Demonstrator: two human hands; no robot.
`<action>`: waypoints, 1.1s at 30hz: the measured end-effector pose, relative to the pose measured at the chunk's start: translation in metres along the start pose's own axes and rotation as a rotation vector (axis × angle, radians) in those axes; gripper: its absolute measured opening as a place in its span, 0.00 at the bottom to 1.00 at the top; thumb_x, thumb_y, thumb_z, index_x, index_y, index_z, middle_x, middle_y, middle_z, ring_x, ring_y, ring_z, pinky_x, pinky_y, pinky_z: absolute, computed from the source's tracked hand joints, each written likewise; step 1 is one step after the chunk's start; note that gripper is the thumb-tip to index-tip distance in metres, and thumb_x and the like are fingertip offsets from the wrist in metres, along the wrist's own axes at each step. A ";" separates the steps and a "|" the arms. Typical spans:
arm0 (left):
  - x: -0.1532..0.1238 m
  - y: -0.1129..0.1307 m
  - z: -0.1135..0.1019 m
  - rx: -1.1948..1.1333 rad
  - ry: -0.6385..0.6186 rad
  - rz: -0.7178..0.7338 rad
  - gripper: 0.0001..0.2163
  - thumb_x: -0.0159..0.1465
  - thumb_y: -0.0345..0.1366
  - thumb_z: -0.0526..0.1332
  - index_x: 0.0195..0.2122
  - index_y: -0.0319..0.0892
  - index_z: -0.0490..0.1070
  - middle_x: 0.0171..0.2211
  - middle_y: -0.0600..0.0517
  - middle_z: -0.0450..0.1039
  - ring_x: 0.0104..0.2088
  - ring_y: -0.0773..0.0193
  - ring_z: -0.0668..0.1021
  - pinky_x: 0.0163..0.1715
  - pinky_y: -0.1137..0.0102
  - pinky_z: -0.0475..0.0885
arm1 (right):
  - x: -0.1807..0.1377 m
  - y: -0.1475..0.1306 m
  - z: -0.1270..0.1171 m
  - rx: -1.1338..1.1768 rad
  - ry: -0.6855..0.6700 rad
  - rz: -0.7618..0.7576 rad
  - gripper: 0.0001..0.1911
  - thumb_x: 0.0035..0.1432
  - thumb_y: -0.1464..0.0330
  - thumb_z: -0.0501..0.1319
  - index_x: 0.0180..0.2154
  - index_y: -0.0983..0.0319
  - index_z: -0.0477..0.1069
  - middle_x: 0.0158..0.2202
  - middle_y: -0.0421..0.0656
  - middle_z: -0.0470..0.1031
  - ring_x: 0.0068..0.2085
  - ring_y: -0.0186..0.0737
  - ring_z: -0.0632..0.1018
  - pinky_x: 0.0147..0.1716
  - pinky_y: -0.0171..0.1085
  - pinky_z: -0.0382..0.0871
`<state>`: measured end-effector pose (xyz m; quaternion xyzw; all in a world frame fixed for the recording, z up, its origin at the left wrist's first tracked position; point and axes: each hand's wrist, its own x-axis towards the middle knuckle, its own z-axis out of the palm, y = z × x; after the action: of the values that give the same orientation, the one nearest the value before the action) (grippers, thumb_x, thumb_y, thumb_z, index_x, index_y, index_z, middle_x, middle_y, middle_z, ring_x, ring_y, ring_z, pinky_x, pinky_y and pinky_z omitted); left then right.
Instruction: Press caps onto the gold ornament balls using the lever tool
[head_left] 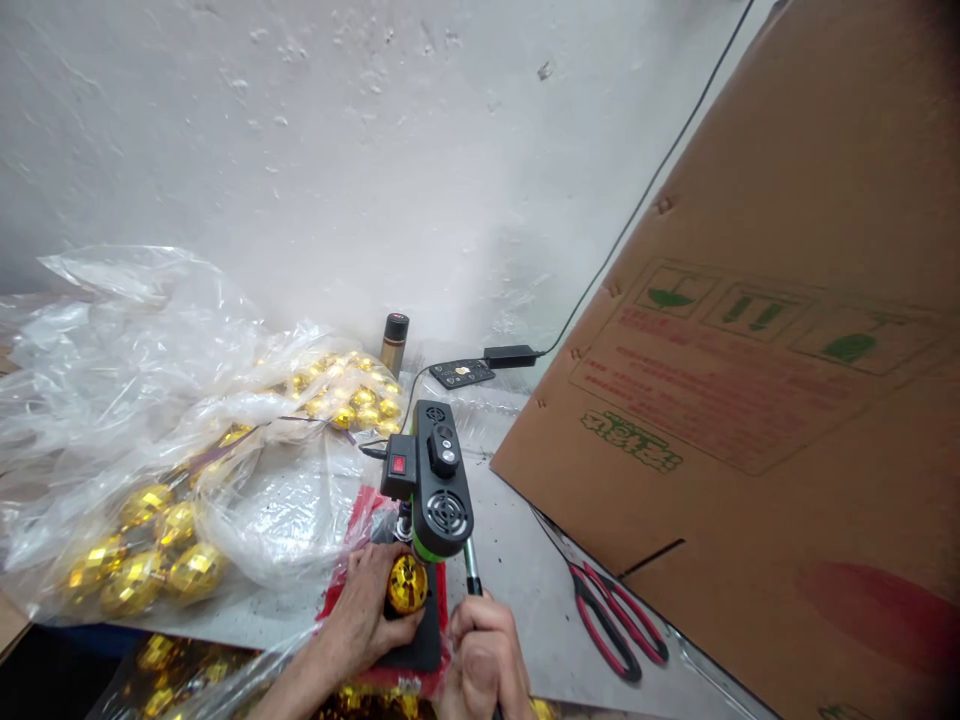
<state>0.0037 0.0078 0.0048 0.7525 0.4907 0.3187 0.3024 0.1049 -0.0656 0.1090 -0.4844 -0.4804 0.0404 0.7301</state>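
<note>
- Although the cardboard box (750, 400) to the right of both hands carries green handling symbols, a green logo (631, 441) and lines of red print, none of it can be read at this size.
- Machine (439, 480), directly above the grip: black body with a green band and a red rocker switch (398, 464) on its side. No brand is legible.
- Left hand (367, 610): fingers wrapped around the gold ball (407, 584), holding it over the black base (420, 650) right under the machine head.
- Gold ball: round, bright yellow-gold, covered in small mirrored facets. It sits between thumb and fingers, just left of the right hand.
- Right hand (484, 650): clenched on the lever (471, 568), a thin metal rod rising to the machine.
- Scissors (611, 620), red-handled, lie flat to the right of the right hand, apart from it.
- Clear plastic bags (150, 480) holding more gold balls lie to the left of the left hand.
- Brown bottle (394, 343) with a black cap stands well beyond the grip, near the wall.
</note>
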 end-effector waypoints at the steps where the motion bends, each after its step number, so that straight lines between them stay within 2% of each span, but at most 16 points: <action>1: 0.000 -0.001 0.001 0.002 0.007 0.005 0.26 0.55 0.36 0.71 0.56 0.46 0.75 0.48 0.44 0.79 0.48 0.43 0.77 0.52 0.52 0.73 | -0.001 0.002 -0.001 0.001 -0.005 -0.003 0.19 0.77 0.73 0.49 0.29 0.58 0.63 0.31 0.35 0.69 0.33 0.34 0.70 0.54 0.40 0.69; 10: 0.002 -0.004 0.002 -0.003 0.008 0.033 0.27 0.54 0.36 0.70 0.57 0.47 0.75 0.48 0.44 0.81 0.49 0.42 0.79 0.54 0.49 0.73 | 0.004 0.011 -0.002 -0.057 -0.008 -0.140 0.19 0.78 0.71 0.49 0.30 0.58 0.62 0.29 0.35 0.69 0.30 0.33 0.71 0.53 0.40 0.72; 13: 0.002 -0.003 0.001 0.002 -0.002 0.033 0.27 0.55 0.37 0.70 0.58 0.45 0.74 0.50 0.42 0.81 0.50 0.41 0.79 0.54 0.48 0.72 | 0.003 0.022 -0.005 -0.057 -0.033 -0.177 0.19 0.78 0.71 0.50 0.30 0.58 0.63 0.29 0.34 0.70 0.29 0.32 0.72 0.52 0.40 0.73; 18: 0.001 -0.002 0.001 0.005 -0.004 0.010 0.25 0.56 0.36 0.71 0.56 0.46 0.75 0.48 0.43 0.81 0.50 0.41 0.79 0.54 0.49 0.73 | -0.005 0.043 -0.006 -0.105 -0.054 -0.350 0.21 0.79 0.67 0.49 0.29 0.58 0.62 0.29 0.34 0.70 0.30 0.31 0.72 0.40 0.33 0.72; 21: 0.002 -0.001 0.001 0.007 -0.005 0.008 0.26 0.56 0.36 0.70 0.58 0.45 0.75 0.49 0.42 0.80 0.51 0.41 0.79 0.55 0.48 0.73 | -0.005 0.031 -0.003 -0.085 -0.043 -0.261 0.21 0.80 0.69 0.48 0.29 0.58 0.61 0.29 0.35 0.69 0.31 0.32 0.72 0.48 0.38 0.72; 22: 0.003 -0.001 0.001 0.006 -0.006 0.006 0.27 0.56 0.36 0.70 0.59 0.44 0.74 0.50 0.42 0.80 0.51 0.40 0.79 0.55 0.48 0.73 | -0.001 0.022 -0.002 -0.070 -0.040 -0.210 0.21 0.79 0.71 0.48 0.29 0.58 0.61 0.29 0.35 0.68 0.30 0.32 0.71 0.47 0.38 0.71; 25: 0.005 0.002 -0.001 0.006 -0.008 0.006 0.28 0.56 0.35 0.71 0.59 0.43 0.74 0.51 0.40 0.81 0.52 0.39 0.79 0.55 0.46 0.73 | 0.023 -0.007 -0.002 0.003 -0.041 -0.096 0.20 0.77 0.74 0.51 0.28 0.59 0.62 0.28 0.36 0.67 0.28 0.31 0.68 0.31 0.35 0.63; 27: 0.002 0.001 -0.001 0.015 -0.003 0.023 0.28 0.56 0.35 0.71 0.59 0.43 0.74 0.53 0.39 0.81 0.52 0.38 0.80 0.55 0.45 0.74 | 0.044 -0.021 -0.006 0.042 -0.091 -0.077 0.18 0.76 0.74 0.54 0.30 0.59 0.65 0.27 0.36 0.66 0.27 0.31 0.69 0.27 0.34 0.61; 30: -0.016 -0.012 0.002 0.059 0.050 0.130 0.30 0.55 0.30 0.70 0.61 0.45 0.74 0.54 0.41 0.82 0.54 0.40 0.81 0.57 0.48 0.75 | 0.063 -0.026 -0.010 0.032 -0.207 -0.156 0.18 0.76 0.73 0.56 0.30 0.59 0.69 0.25 0.36 0.66 0.27 0.32 0.71 0.26 0.33 0.63; 33: -0.055 -0.029 0.004 0.143 0.121 0.338 0.31 0.56 0.29 0.70 0.62 0.48 0.74 0.54 0.44 0.84 0.54 0.45 0.84 0.57 0.55 0.77 | 0.056 -0.020 -0.009 0.031 -0.184 -0.125 0.19 0.76 0.71 0.56 0.29 0.59 0.70 0.25 0.37 0.67 0.28 0.32 0.72 0.28 0.32 0.64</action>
<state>-0.0259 -0.0340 -0.0296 0.8233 0.3957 0.3739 0.1605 0.1337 -0.0529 0.1599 -0.4364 -0.5739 0.0462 0.6913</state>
